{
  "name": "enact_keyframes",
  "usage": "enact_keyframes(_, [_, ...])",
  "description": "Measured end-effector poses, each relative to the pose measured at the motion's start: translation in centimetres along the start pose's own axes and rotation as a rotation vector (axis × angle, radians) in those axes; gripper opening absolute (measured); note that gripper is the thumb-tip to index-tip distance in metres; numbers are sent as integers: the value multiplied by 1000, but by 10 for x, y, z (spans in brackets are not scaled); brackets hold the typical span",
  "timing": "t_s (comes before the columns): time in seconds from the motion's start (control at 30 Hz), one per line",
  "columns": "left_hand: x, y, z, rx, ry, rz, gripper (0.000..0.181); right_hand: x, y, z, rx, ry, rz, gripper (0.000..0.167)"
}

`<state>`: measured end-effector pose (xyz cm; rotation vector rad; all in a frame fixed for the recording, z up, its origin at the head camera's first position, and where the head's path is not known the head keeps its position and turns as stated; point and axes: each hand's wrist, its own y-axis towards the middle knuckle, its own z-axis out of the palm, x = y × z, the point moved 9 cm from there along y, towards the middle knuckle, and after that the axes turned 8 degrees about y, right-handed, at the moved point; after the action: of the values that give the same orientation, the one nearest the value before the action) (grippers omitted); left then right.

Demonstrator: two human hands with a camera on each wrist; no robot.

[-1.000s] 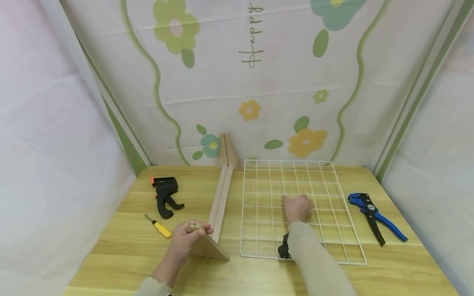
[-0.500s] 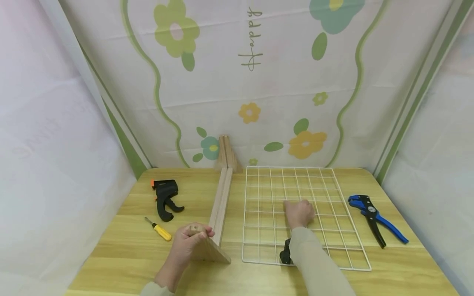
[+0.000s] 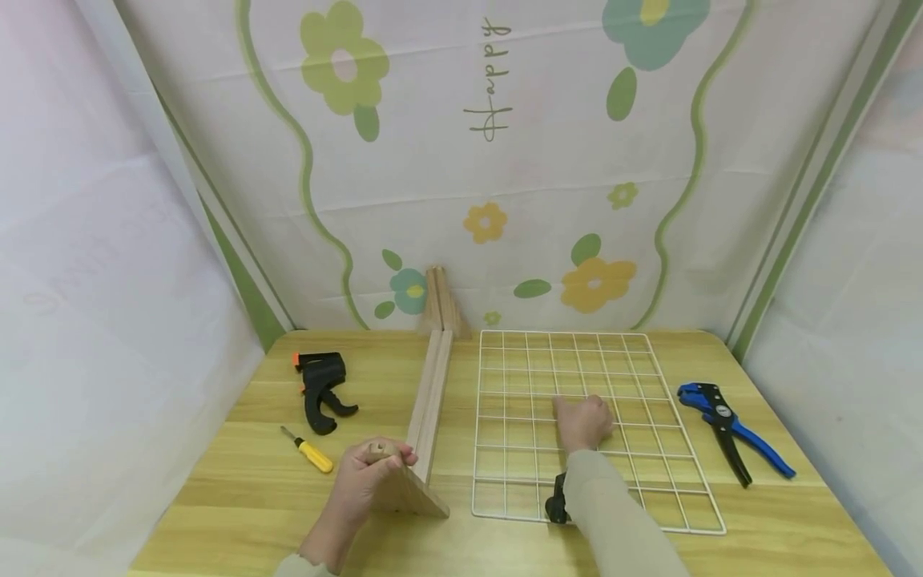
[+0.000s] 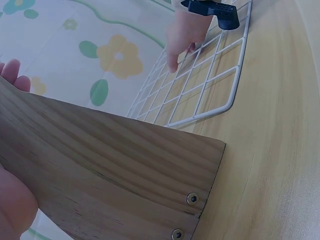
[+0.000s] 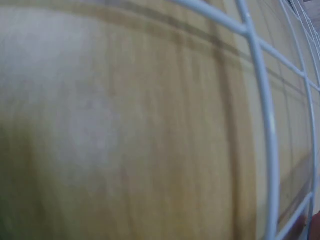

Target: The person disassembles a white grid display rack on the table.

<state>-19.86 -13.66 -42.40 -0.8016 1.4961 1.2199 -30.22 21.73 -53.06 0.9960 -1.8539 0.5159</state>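
Observation:
My left hand [image 3: 358, 478] grips the top of the near end board [image 3: 413, 493] of a wooden frame, thumb on one side and fingers on the other. In the left wrist view that board [image 4: 110, 160] stands tilted, two bolts at its lower corner. Twin wooden bars [image 3: 430, 401] run from it to a similar end board [image 3: 443, 304] by the backdrop. With curled fingers my right hand [image 3: 584, 423] holds the white wire grid [image 3: 530, 393] near its middle, thumb pointing away. The right wrist view shows grid wires [image 5: 267, 125] above the tabletop; whether the whole grid touches it, I cannot tell.
A black clamp [image 3: 322, 393] with orange ends and a yellow-handled screwdriver [image 3: 312, 453] lie at the left. Blue and black wire strippers [image 3: 728, 425] lie right of the grid. A flower-printed cloth [image 3: 548, 160] encloses the back and sides of the table [image 3: 238, 513].
The wire grid and my right hand have come down and slightly nearer to me. The left hand keeps its grip on the end board. The whole view has shifted a little.

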Motion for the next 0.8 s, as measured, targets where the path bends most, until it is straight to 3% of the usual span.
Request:
enact_keyframes(0.33, [-2,0,2,27,-24,17,31,3,-3,1,-22,27,-42,45])
enact_keyframes(0.8, [-5,1,2,37,-40,37,31,6,-8,4,-14,-17,-64,43])
